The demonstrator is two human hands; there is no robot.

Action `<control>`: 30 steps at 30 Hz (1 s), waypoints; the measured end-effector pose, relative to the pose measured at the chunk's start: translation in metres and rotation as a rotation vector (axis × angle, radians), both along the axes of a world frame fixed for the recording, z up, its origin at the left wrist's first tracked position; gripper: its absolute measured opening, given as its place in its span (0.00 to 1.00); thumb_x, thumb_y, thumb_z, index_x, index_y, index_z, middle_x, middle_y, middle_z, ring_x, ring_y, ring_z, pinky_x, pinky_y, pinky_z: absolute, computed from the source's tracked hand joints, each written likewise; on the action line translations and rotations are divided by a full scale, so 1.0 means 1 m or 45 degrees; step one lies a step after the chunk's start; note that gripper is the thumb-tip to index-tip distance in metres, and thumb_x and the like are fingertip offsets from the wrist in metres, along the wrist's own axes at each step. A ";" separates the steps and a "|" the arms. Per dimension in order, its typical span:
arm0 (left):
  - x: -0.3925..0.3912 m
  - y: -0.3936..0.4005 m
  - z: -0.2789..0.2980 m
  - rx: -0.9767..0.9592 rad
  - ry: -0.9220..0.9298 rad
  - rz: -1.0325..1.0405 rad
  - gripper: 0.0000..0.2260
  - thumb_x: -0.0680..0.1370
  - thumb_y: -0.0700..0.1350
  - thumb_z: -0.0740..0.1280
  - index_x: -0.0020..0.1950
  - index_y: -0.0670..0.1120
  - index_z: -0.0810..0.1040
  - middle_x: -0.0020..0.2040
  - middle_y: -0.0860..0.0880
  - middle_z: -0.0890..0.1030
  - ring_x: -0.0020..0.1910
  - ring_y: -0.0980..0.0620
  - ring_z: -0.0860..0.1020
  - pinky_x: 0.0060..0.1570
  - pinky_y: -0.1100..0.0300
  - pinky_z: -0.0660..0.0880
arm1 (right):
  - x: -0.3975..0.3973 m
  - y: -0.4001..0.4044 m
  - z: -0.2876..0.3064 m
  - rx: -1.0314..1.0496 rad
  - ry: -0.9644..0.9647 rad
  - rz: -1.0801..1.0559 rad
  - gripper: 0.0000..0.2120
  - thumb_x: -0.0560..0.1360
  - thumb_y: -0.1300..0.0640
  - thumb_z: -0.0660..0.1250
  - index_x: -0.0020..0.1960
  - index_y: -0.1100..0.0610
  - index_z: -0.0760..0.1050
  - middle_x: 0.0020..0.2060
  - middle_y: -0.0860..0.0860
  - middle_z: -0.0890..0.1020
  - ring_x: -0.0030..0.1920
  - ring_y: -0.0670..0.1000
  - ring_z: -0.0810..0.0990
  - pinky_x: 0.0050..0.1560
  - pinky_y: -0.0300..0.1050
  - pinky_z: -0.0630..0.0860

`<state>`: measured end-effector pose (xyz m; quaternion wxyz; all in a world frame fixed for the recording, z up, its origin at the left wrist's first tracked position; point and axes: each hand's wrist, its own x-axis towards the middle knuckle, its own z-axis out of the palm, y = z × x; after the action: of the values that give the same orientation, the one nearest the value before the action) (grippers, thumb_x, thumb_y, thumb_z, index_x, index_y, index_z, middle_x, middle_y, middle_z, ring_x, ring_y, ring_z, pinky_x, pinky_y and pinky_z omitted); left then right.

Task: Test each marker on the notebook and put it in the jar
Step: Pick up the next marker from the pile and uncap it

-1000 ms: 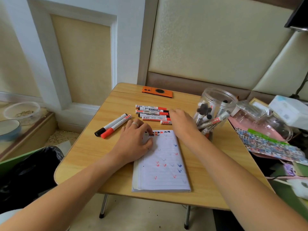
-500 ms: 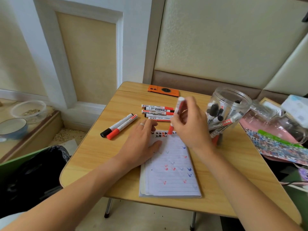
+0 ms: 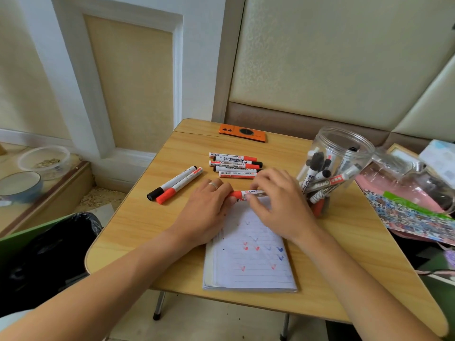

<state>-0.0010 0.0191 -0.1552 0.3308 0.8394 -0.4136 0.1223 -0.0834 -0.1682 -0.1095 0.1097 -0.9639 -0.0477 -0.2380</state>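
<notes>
While hands cover it: marker barrel end hidden.
Axis: level, cap leftward, over notebook top.
Fingers: left hand pinches cap, right hand grips barrel.

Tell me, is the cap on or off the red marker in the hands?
On. The red cap sits on the red marker, gripped by the left hand; the right hand holds the barrel.

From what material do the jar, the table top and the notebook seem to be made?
The jar looks like clear, glossy plastic: the markers inside show through its wall. It might be glass; the picture cannot settle that. The table top shows a pale wood grain with a smooth finish, perhaps laminate. The notebook is matte, lined white paper bearing red and blue ticks.
</notes>
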 end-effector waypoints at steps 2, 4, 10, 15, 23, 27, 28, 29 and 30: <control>0.001 0.000 0.000 -0.008 0.012 -0.012 0.15 0.83 0.54 0.53 0.47 0.47 0.73 0.44 0.50 0.73 0.44 0.48 0.69 0.45 0.48 0.69 | 0.001 0.006 0.000 -0.147 0.093 0.066 0.16 0.81 0.44 0.59 0.55 0.53 0.78 0.50 0.47 0.78 0.54 0.50 0.75 0.58 0.50 0.73; 0.000 0.000 0.002 -0.007 0.026 -0.022 0.15 0.84 0.55 0.53 0.47 0.48 0.73 0.44 0.51 0.73 0.45 0.49 0.69 0.47 0.50 0.68 | 0.002 0.010 0.000 -0.218 0.132 0.109 0.16 0.82 0.46 0.56 0.58 0.53 0.78 0.49 0.48 0.79 0.51 0.51 0.76 0.54 0.52 0.76; 0.001 0.000 0.008 -0.067 0.092 -0.049 0.16 0.83 0.55 0.53 0.48 0.48 0.76 0.41 0.51 0.77 0.42 0.51 0.71 0.42 0.52 0.66 | -0.004 0.022 -0.002 -0.268 0.106 0.102 0.09 0.85 0.50 0.57 0.55 0.54 0.72 0.47 0.48 0.75 0.45 0.51 0.75 0.39 0.45 0.67; 0.002 0.000 0.007 -0.072 0.083 -0.015 0.19 0.81 0.57 0.51 0.45 0.47 0.74 0.38 0.51 0.74 0.40 0.51 0.69 0.38 0.52 0.65 | -0.002 0.028 -0.008 -0.058 0.230 0.103 0.10 0.85 0.48 0.56 0.55 0.54 0.70 0.47 0.49 0.77 0.47 0.57 0.77 0.40 0.51 0.65; 0.002 0.001 0.007 -0.178 0.005 -0.010 0.14 0.82 0.50 0.56 0.42 0.46 0.75 0.36 0.52 0.73 0.37 0.52 0.68 0.37 0.56 0.59 | 0.000 0.029 -0.013 -0.151 0.107 0.151 0.17 0.84 0.41 0.48 0.55 0.52 0.68 0.43 0.49 0.81 0.40 0.61 0.79 0.35 0.50 0.65; 0.003 0.002 0.008 -0.189 -0.008 -0.022 0.13 0.83 0.49 0.57 0.41 0.46 0.73 0.35 0.51 0.73 0.36 0.51 0.68 0.36 0.53 0.63 | 0.000 0.028 -0.011 -0.144 0.092 0.174 0.18 0.84 0.41 0.49 0.56 0.52 0.70 0.40 0.49 0.81 0.39 0.60 0.79 0.33 0.51 0.68; 0.004 0.002 0.009 -0.192 -0.010 -0.033 0.14 0.83 0.49 0.56 0.41 0.46 0.73 0.35 0.51 0.74 0.36 0.50 0.69 0.37 0.52 0.65 | 0.000 0.028 -0.010 -0.152 0.085 0.180 0.17 0.85 0.42 0.49 0.56 0.52 0.70 0.39 0.49 0.81 0.38 0.60 0.80 0.32 0.51 0.69; 0.004 0.002 0.012 -0.196 -0.014 -0.045 0.14 0.83 0.49 0.57 0.41 0.46 0.73 0.35 0.51 0.74 0.36 0.49 0.69 0.37 0.51 0.67 | 0.001 0.029 -0.008 -0.164 0.072 0.185 0.17 0.85 0.42 0.50 0.57 0.53 0.70 0.39 0.49 0.81 0.37 0.60 0.80 0.31 0.51 0.70; 0.005 0.002 0.014 -0.201 -0.020 -0.053 0.13 0.83 0.48 0.57 0.42 0.46 0.74 0.35 0.50 0.74 0.36 0.48 0.70 0.38 0.50 0.67 | 0.001 0.029 -0.006 -0.180 0.055 0.188 0.16 0.85 0.43 0.51 0.57 0.53 0.71 0.38 0.49 0.82 0.36 0.60 0.80 0.30 0.50 0.69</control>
<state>0.0036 0.0215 -0.1411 0.3951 0.8009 -0.4227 0.1543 -0.0823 -0.1390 -0.1159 0.0597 -0.9679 -0.1329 -0.2046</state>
